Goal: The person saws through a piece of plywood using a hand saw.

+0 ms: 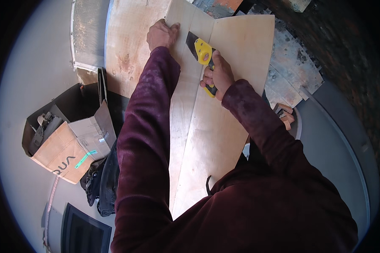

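Note:
My right hand (217,76) is closed around the yellow-and-black handle of a hand saw (203,50). The saw's dark toothed blade points up and left, over the narrow left-hand plywood strip (183,97). It is unclear whether the teeth touch the wood. Higher up, my left hand (162,36) has its fingers curled at the strip's left edge, gripping it, though some fingertips are hidden. A wider plywood panel (240,46) lies right of the strip, with a long straight seam between them running toward my body.
Another wooden board (128,46) stretches beyond my left arm. An open cardboard box (61,147) with tools inside stands at left, dark cloth (107,181) beside it. Paint-stained boards (293,67) lie at right, near some broken orange-brown pieces (286,114). A dark framed panel (86,232) is lower left.

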`<state>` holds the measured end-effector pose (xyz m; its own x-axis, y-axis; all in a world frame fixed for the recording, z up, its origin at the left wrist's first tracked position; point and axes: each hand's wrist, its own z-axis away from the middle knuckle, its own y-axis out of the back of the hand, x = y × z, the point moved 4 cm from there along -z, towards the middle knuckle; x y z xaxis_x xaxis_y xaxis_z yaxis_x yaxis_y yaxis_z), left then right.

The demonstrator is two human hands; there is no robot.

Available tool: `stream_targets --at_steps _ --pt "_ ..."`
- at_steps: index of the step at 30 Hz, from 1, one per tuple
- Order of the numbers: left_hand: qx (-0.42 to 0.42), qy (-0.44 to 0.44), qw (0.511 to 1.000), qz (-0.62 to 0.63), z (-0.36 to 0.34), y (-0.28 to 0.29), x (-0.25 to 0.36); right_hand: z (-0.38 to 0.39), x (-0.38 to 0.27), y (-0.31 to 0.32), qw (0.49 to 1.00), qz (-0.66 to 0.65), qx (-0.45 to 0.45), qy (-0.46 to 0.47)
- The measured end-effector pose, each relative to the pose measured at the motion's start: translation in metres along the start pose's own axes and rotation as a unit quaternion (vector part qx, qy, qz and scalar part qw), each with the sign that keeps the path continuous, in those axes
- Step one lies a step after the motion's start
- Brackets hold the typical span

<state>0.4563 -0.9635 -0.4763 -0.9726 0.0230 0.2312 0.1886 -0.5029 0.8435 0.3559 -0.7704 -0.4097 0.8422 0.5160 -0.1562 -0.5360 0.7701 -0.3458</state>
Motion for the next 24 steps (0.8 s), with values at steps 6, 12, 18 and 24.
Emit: stream_targets --at_steps 6,12,18,24 --pt "-0.006 0.038 0.999 0.017 0.011 0.018 -0.004 0.137 -0.018 0.056 0.993 -0.062 -0.08 -0.063" --pt "-0.025 0.03 0.999 -0.005 0.002 -0.001 -0.009 0.043 0.0 -0.003 0.997 -0.046 -0.022 -0.05" --pt "-0.019 0.035 0.999 0.017 0.011 0.011 -0.009 0.129 -0.016 0.046 0.995 -0.053 -0.056 -0.069" --pt "0.006 0.031 0.999 0.021 -0.004 0.005 -0.008 0.094 -0.001 0.013 0.998 -0.027 -0.036 -0.039"
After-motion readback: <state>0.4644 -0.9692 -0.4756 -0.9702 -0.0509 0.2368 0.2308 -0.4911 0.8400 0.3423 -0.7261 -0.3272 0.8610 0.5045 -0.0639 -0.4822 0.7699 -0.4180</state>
